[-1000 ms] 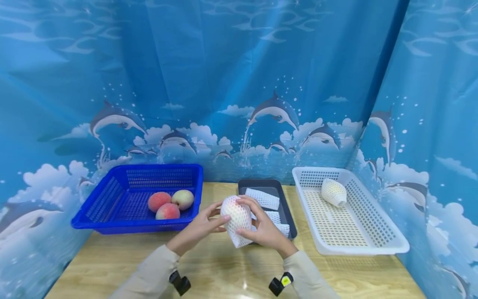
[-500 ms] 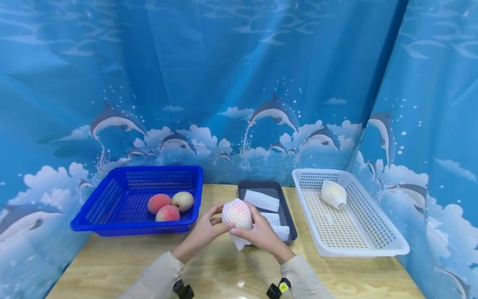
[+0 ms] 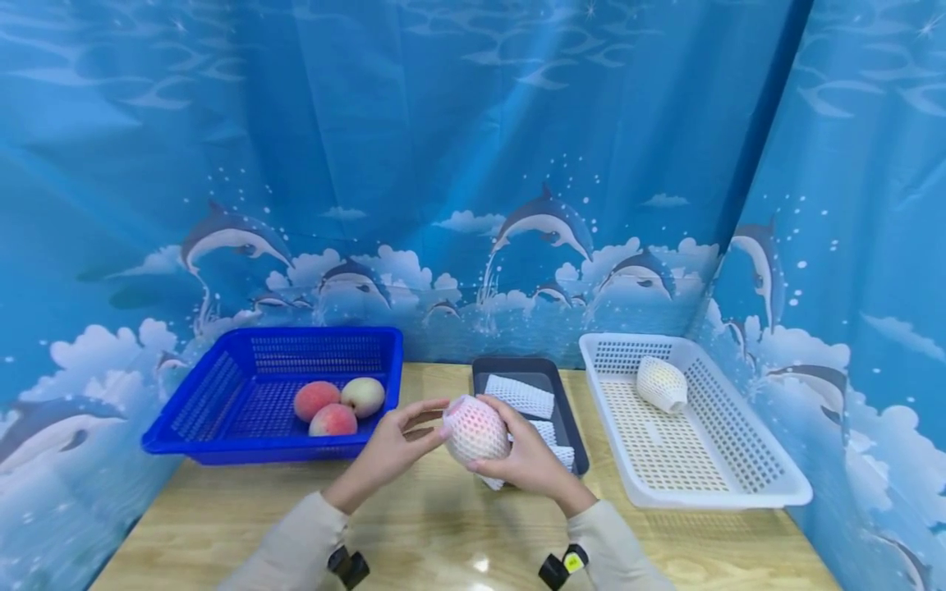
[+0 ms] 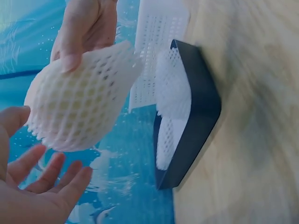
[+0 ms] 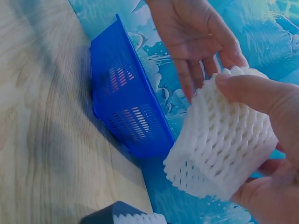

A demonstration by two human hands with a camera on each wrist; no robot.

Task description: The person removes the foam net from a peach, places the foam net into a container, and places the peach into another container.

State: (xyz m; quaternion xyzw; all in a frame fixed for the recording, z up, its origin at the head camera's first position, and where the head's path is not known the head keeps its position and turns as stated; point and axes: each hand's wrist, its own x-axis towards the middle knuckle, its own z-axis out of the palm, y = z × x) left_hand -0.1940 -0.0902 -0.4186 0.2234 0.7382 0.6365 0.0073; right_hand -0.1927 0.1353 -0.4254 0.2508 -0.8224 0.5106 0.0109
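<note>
A peach in a white foam net sleeve [image 3: 476, 431] is held up over the front of the table. My right hand [image 3: 534, 460] grips it from the right, thumb on the near side. In the right wrist view the net's loose end [image 5: 187, 175] gapes wide. My left hand [image 3: 392, 450] is at the other end of the wrapped peach. Its thumb [image 4: 16, 119] comes up to the net, while its fingers [image 4: 56, 172] are spread and stand apart from it in the left wrist view. Flat foam nets [image 3: 520, 396] lie in a dark tray [image 3: 575, 423] behind my right hand.
A blue basket [image 3: 244, 447] on the left holds several peaches [image 3: 333, 419]. The white basket [image 3: 727, 497] on the right holds one net-wrapped peach [image 3: 661, 384]. A dolphin-printed curtain [image 3: 473, 164] hangs behind the wooden table [image 3: 414, 533].
The wrapped peach has been turned, and its loose end now points toward the right palm. My left hand has eased off to the left, its fingers opening away from the net.
</note>
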